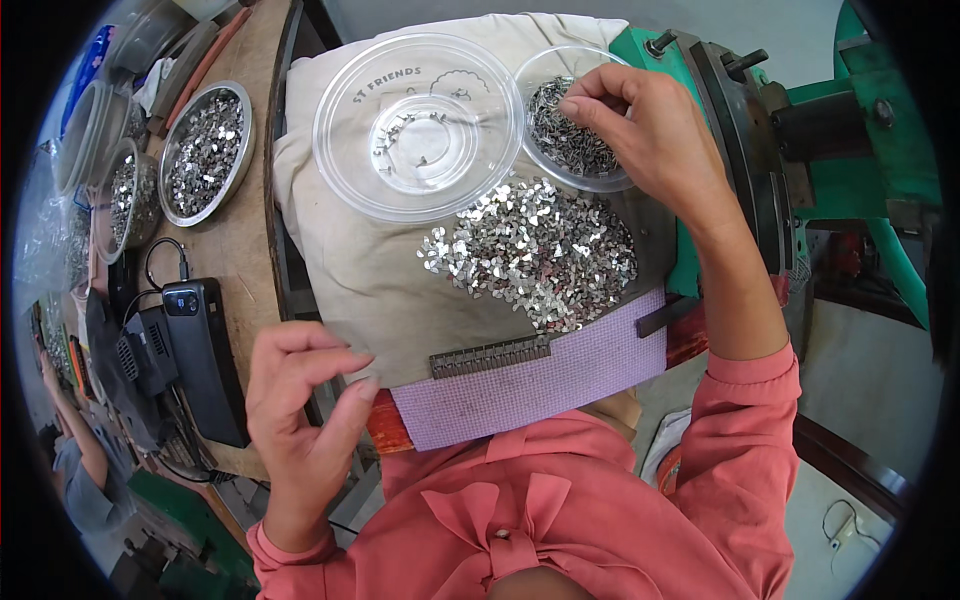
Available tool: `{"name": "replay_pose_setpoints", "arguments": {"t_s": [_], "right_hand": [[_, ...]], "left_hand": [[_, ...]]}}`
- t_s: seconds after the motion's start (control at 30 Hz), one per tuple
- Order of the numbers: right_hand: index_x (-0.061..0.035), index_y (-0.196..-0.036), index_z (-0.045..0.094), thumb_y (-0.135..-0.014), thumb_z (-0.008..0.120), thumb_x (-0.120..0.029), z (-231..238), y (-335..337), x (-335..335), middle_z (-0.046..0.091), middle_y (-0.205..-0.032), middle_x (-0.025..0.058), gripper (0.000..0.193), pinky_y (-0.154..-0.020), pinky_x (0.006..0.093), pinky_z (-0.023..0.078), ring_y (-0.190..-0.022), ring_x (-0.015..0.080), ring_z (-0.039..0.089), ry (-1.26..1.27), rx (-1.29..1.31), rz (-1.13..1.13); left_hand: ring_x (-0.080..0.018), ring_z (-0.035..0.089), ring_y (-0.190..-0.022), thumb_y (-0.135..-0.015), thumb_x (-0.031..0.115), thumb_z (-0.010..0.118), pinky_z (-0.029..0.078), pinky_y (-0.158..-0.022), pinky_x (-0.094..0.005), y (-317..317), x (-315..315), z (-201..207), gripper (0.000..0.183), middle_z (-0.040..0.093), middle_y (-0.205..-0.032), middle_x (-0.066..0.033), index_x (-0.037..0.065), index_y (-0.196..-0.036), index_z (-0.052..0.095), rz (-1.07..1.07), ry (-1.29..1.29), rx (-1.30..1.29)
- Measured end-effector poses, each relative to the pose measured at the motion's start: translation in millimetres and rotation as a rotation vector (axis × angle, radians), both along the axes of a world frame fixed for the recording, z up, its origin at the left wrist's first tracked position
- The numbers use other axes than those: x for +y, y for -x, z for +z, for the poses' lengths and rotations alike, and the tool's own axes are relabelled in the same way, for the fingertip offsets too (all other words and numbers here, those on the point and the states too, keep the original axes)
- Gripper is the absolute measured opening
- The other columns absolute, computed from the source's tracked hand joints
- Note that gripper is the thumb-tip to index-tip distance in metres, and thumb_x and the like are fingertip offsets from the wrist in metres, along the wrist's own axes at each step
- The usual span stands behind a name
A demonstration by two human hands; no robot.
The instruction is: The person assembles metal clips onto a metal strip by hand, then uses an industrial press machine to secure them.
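Observation:
My right hand [645, 135] is over a clear round tub [545, 165] heaped with small dark metal pins [575, 140]. Its thumb and forefinger are pinched together; anything between them is too small to make out. My left hand [305, 420] hovers by the near left corner of the cloth, thumb and fingers apart, with nothing in it. Close to its fingertips lies a slotted metal bar [490, 357], along the cloth's near edge. Many shiny small metal pieces [545, 255] are heaped on the beige cloth [350, 270]. A large clear plastic lid [345, 150] beside the tub holds several tiny parts.
Left, a wooden bench [235, 290] bears a steel bowl [243, 165] of metal pieces, plastic containers [112, 245] and a black power bank [205, 350]. A green machine [840, 150] stands at the right. A lilac mesh mat [520, 400] lies before me. Another person [90, 475] is at far left.

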State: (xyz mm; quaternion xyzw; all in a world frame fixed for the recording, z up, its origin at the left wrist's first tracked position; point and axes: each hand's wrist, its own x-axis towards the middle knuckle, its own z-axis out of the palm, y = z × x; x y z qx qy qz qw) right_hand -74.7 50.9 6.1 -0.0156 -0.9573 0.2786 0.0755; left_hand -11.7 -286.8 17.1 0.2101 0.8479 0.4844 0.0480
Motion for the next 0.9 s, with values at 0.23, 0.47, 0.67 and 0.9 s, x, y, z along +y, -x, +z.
{"name": "replay_pose_setpoints", "arguments": {"t_s": [0.23,0.47,0.67,0.9], "right_hand": [[-0.0016,-0.092,0.075,-0.087,0.074,-0.024,-1.5,-7.0,5.7,0.07,-0.075,0.0142,0.024,-0.065,0.0362,0.051,-0.066,0.0257,0.068,0.068,0.021,-0.064],[-0.0003,-0.09,0.075,-0.085,0.077,-0.026,0.7,-6.8,-0.1,0.071,-0.073,0.0132,0.026,-0.063,0.0327,0.051,-0.063,0.0213,0.066,0.019,-0.054,-0.11],[-0.0021,-0.089,0.076,-0.083,0.077,-0.022,0.1,-15.6,-4.7,0.071,-0.078,0.0113,0.021,-0.065,0.0347,0.049,-0.07,0.0223,0.066,0.085,0.064,-0.081],[-0.0071,-0.083,0.078,-0.077,0.081,-0.02,-3.9,-19.0,-0.8,0.068,-0.085,0.0072,0.015,-0.08,0.0348,0.044,-0.089,0.0235,0.058,-0.171,0.158,-0.045]], "left_hand": [[-0.0265,0.06,-0.083,-0.068,0.003,0.083,0.049,-0.07,-0.0341,1.0,7.6,-20.0,0.034,0.058,-0.098,-0.0113,0.002,-0.098,0.07,-0.169,0.199,-0.058],[-0.027,0.057,-0.085,-0.064,0.007,0.086,0.048,-0.071,-0.0368,-1.6,11.3,-29.1,0.038,0.056,-0.103,-0.0106,0.003,-0.097,0.069,-0.228,0.25,-0.053],[-0.0271,0.054,-0.085,-0.061,0.011,0.087,0.047,-0.072,-0.0381,-5.9,12.1,-40.0,0.037,0.057,-0.104,-0.0106,0.004,-0.092,0.068,-0.203,0.232,0.005],[-0.0239,0.054,-0.085,-0.057,0.007,0.089,0.046,-0.074,-0.0363,-9.2,11.2,-48.4,0.039,0.057,-0.107,-0.0104,0.006,-0.091,0.071,-0.219,0.235,0.025]]}}
